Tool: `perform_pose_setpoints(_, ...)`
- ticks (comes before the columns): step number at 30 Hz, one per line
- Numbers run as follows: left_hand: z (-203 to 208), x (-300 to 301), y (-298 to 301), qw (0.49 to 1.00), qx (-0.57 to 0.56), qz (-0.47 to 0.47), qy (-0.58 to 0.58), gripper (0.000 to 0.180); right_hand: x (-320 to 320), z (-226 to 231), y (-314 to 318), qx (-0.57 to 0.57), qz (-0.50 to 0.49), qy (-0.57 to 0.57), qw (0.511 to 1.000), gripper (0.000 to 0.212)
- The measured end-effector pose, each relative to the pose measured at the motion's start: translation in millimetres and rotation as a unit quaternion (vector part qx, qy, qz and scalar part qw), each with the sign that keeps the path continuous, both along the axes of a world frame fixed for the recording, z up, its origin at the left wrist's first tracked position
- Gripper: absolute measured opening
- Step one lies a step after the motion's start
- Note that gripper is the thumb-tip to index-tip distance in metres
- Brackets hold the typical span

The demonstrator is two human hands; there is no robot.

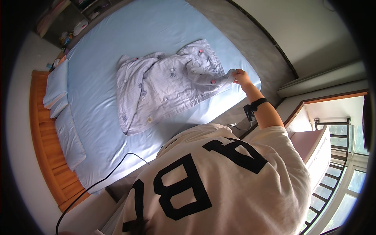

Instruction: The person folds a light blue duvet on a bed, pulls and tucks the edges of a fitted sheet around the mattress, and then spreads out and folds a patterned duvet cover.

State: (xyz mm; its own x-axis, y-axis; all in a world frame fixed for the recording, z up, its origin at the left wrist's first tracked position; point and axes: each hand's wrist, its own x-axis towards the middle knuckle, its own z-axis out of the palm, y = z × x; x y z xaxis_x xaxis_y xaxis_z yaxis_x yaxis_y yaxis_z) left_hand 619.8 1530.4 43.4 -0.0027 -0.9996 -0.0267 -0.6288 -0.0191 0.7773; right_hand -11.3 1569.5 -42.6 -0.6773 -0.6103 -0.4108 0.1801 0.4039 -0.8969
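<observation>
A thin pale-grey quilt point(164, 84) with small flower and leaf prints lies rumpled across the bed, its upper side folded and creased. My right hand point(241, 77) has its fingers closed on the quilt's right corner, pulling that corner out toward the bed's right end. From there the cloth slopes back to the mattress. A black band with a small device point(252, 109) sits on my right forearm. My left hand is out of the picture, behind or below my light shirt.
The bed carries a light-blue sheet point(105, 43). Blue pillows point(70, 137) lean by a wooden headboard point(51, 156) at the left. A black cable point(105, 176) runs at lower left. A barred window point(333, 168) and a ledge point(307, 145) are on the right.
</observation>
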Motion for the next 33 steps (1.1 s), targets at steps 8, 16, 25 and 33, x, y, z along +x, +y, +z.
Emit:
perform_pose_setpoints(8, -28, 9, 6, 0.997, 0.079, 0.014, -0.001, 0.014, -2, -1, 5, 0.009, -0.005, -0.003, 1.0, 0.014)
perform_pose_setpoints(16, -47, 13, 11, 0.991, 0.131, 0.022, 0.007, 0.012, 4, 1, 7, 0.034, -0.004, 0.018, 0.999, 0.015)
perform_pose_setpoints(25, -66, 13, 16, 0.985, 0.17, 0.027, 0.021, 0.01, 4, 4, 6, 0.047, 0.008, 0.032, 0.998, 0.015)
perform_pose_setpoints(33, -80, 10, 16, 0.981, 0.19, 0.033, 0.035, 0.008, 0, -2, 1, 0.034, 0.026, 0.031, 0.999, 0.014)
